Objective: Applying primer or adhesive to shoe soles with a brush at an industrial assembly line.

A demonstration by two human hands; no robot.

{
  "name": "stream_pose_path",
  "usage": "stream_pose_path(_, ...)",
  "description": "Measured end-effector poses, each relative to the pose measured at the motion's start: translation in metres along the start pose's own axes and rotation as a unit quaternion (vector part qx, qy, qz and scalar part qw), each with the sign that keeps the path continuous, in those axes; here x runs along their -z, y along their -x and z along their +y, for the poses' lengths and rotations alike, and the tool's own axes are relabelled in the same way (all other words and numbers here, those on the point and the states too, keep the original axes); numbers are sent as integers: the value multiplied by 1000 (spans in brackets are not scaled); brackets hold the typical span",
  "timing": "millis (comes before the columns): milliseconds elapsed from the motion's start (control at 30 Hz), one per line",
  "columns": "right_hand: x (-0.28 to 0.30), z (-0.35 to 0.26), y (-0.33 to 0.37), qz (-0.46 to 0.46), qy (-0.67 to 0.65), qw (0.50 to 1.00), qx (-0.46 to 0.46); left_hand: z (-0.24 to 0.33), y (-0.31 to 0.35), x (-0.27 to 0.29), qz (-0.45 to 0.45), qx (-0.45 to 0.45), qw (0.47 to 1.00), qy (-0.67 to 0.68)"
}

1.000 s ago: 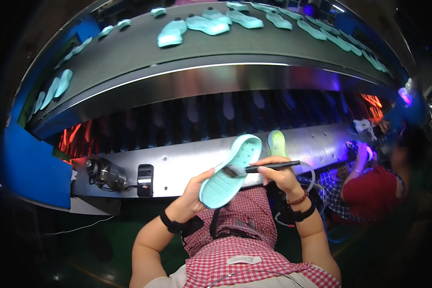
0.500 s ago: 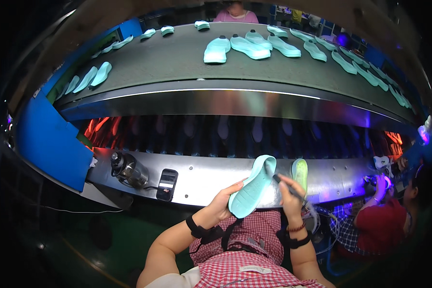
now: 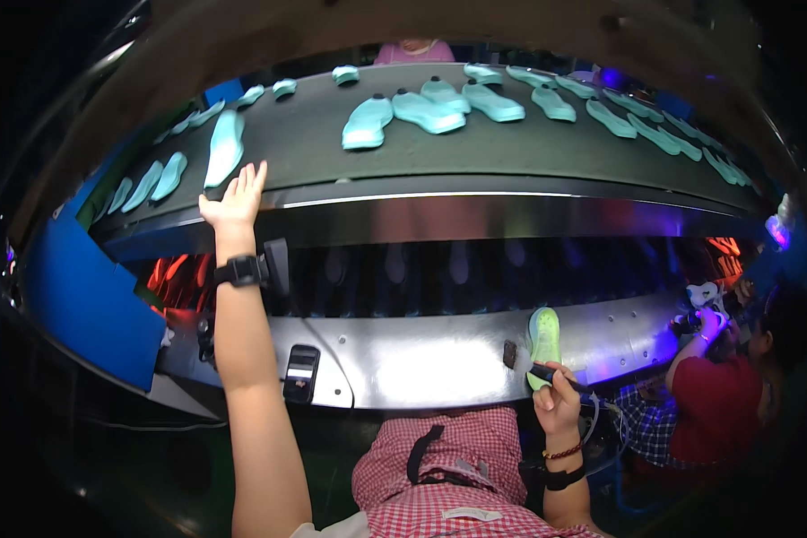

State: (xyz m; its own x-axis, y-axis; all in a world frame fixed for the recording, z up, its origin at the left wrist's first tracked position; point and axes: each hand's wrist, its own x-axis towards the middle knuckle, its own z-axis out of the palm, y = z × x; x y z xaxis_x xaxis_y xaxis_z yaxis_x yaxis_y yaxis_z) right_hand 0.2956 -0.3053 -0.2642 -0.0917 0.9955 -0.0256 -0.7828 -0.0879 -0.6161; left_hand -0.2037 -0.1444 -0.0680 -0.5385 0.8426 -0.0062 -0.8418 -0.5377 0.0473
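head view, bottle (image 3: 206, 337) mostly hidden, smooth turquoise sole (image 3: 225, 148) seen beside opened left hand (image 3: 233, 206), brush (image 3: 542, 369) gripped by right hand (image 3: 558, 402)

The desk (image 3: 412, 363) at lower centre is smooth, glossy metal; the belt (image 3: 296, 134) up top looks matt, its soles (image 3: 225, 148) smooth and foam-like; the apron (image 3: 475, 439) is cloth.

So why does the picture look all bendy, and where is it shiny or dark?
In the head view, the fisheye lens bows the conveyor belt; in that same head view, white glare sits on the metal ledge, purple light tints its right end, red-orange glows at both ends of the dark slot, and the picture's corners go black.
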Motion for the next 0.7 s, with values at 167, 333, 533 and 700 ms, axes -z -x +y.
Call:
stream_pose_path(167,28,-2,7,90,-5,996,-19,-88,24,-10,-116,78,836,-530)
stream_pose_path(333,24,1,7,120,6,993,-20,-130,2,-32,-306,-133,470,-817)
stream_pose_path(533,29,8,13,147,-28,989,-16,-131,-8,-28,-290,-210,108,-928)
stream_pose_path(700,40,-5,12,136,-34,990,14,-109,35,-25,-390,-255,207,-861)
